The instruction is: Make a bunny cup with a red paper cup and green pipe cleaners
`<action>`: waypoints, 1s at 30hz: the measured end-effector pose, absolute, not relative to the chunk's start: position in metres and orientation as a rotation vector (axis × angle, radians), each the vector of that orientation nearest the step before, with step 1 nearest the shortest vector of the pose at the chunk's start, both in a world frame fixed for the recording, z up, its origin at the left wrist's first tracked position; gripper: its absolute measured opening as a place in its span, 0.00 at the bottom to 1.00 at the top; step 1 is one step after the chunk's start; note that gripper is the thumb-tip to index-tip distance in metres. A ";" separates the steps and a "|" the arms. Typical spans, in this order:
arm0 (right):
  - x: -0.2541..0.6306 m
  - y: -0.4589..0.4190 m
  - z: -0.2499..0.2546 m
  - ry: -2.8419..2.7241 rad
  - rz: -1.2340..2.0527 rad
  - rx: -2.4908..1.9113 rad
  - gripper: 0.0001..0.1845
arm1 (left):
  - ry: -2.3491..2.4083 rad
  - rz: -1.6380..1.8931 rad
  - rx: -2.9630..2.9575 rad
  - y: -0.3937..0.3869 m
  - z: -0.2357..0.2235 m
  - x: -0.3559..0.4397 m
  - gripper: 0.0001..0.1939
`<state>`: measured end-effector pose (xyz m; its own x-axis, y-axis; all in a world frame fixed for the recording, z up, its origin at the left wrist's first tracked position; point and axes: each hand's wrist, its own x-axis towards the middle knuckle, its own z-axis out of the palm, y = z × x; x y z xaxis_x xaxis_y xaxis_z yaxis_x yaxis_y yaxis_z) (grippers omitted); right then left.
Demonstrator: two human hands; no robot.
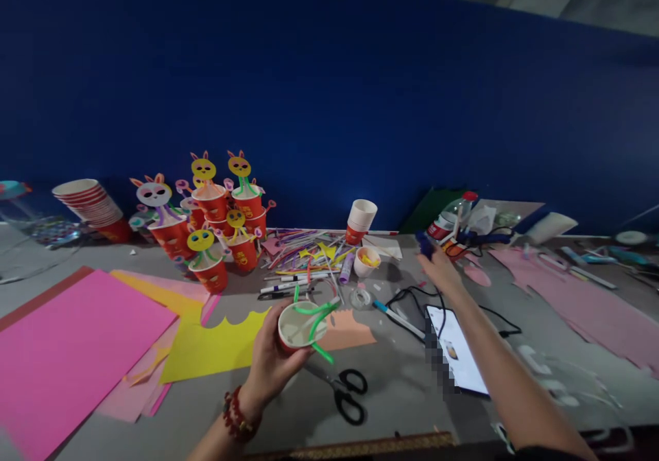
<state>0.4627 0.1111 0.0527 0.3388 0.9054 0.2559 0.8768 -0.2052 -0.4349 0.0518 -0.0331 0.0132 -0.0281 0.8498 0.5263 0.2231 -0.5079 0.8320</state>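
Observation:
My left hand [275, 351] is wrapped around a paper cup [301, 331], tilted so its white inside shows. Green pipe cleaners [320, 317] stick out from the cup's rim. Just below the cup lie black-handled scissors [344, 392]. Stretched forward over the table, my right hand [438, 269] has its fingers closed around a dark blue tool [425, 243]; its shape is too small and dark to name surely. A soda bottle [453, 215] with a red cap leans just behind that hand.
Several red cups with paper animal faces [209, 269] stand at the left, near a stack of cups [90, 204]. Pink paper [82, 351] and yellow paper [216, 344] lie in front. Pipe cleaners [303, 252] fill the middle. A phone [458, 351] lies under my right forearm, beside black cables [406, 300].

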 end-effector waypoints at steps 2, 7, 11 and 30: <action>0.459 0.119 0.038 -1.617 0.081 -2.189 0.17 | 1.128 1.567 1.729 -0.033 0.013 0.052 0.30; 0.444 0.123 0.010 -1.806 0.090 -2.221 0.17 | 1.118 1.570 1.717 -0.032 0.017 0.053 0.31; 0.440 0.122 0.018 -1.911 0.083 -2.139 0.14 | 1.084 1.581 1.697 -0.032 0.022 0.054 0.30; 0.254 -0.032 0.080 -2.056 0.736 -0.952 0.13 | 1.094 1.496 1.723 -0.037 0.013 0.053 0.33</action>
